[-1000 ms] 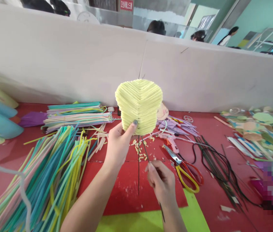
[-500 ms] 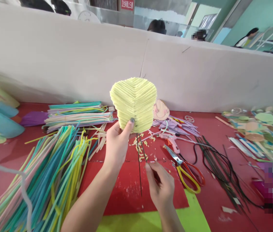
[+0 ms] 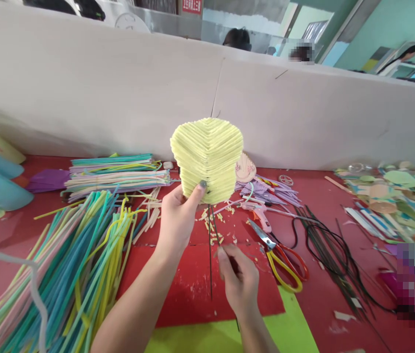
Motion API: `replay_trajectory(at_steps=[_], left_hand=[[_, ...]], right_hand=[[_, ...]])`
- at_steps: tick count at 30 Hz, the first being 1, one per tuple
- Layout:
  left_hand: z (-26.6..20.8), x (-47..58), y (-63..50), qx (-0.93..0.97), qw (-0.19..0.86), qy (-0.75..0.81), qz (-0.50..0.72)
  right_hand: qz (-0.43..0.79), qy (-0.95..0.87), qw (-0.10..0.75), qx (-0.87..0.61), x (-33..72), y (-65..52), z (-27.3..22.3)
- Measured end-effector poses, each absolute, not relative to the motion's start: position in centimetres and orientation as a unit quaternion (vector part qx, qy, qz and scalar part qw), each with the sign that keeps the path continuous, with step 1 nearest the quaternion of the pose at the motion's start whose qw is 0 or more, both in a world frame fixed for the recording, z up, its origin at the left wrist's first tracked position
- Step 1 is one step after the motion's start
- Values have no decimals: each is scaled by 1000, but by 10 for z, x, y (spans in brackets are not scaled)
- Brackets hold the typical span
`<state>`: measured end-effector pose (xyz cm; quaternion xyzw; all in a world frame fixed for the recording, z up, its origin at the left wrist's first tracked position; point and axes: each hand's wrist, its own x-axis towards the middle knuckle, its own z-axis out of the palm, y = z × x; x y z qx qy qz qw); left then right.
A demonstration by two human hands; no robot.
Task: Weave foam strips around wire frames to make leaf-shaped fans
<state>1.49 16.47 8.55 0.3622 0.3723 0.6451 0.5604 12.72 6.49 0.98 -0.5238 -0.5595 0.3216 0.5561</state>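
Note:
My left hand pinches the lower end of a pale yellow petal made of pipe cleaners laid in a V pattern, held upright in front of me. Its thumb presses on the front; the other fingers are partly hidden behind. Two thin dark wire stems run down from the petal's base, one hanging straight and one slanting to the right. Closed around the slanting stem is my right hand, below and to the right of the petal.
Bundled pipe cleaners cover the left side. A pink glue gun, scissors with red and yellow handles, and dark wires lie at right. Small yellow clippings dot the red board. A white partition stands behind.
The petal has turned slightly and shifted a little to the right. My right hand has moved slightly left, still on the slanting stem. A person in the background has moved right.

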Motion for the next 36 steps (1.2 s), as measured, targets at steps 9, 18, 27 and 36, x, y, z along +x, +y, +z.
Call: replay_trajectory(at_steps=[9,18,27,36], left_hand=[[88,15,164,349,567,366,650],[88,13,166,359,591,366,622],[83,13,157,347,618,377,596],[86,22,151,401,606,363,584]], right_hand=[[608,-396,544,-422,139,66,9],[299,-573,499,-578,149,74,15],[286,-613,486,-554,183,108,72],[397,-571,567,-441,148,139,94]])
